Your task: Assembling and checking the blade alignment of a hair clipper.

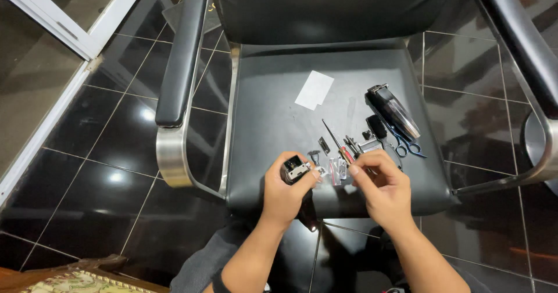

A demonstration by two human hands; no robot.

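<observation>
Two hands at work: I saw both of mine low over the front edge of the black chair seat (pixel 273 113), with small parts spread just beyond the fingertips.
Left hand: my left hand (pixel 283 191) was closed around a small hair clipper body (pixel 294 169), head end up, its metal plate facing me.
Clipper body look: black casing with a silvery metal fitting at the top; the cutting blade seemed to be off, though the detail was too small for me to be sure.
Loose parts: small metal pieces (pixel 323 146) lay on the seat just past the left thumb, between the two hands, apart from each other.
Screwdriver: a thin red-handled screwdriver (pixel 339 144) lay slanted just beyond the right fingertips.
Right hand: my right hand (pixel 381 185) was pinched narrow, fingertips together at something tiny I could not make out.
Progress: I judged the clipper partly taken apart, with parts off and laid out; refitting was left.
Further right: a second clipper (pixel 394 110), a small brush (pixel 376 126) and blue-handled scissors (pixel 407 146) lay above the right hand.
White card: a white card (pixel 314 89) lay well beyond both hands.
</observation>
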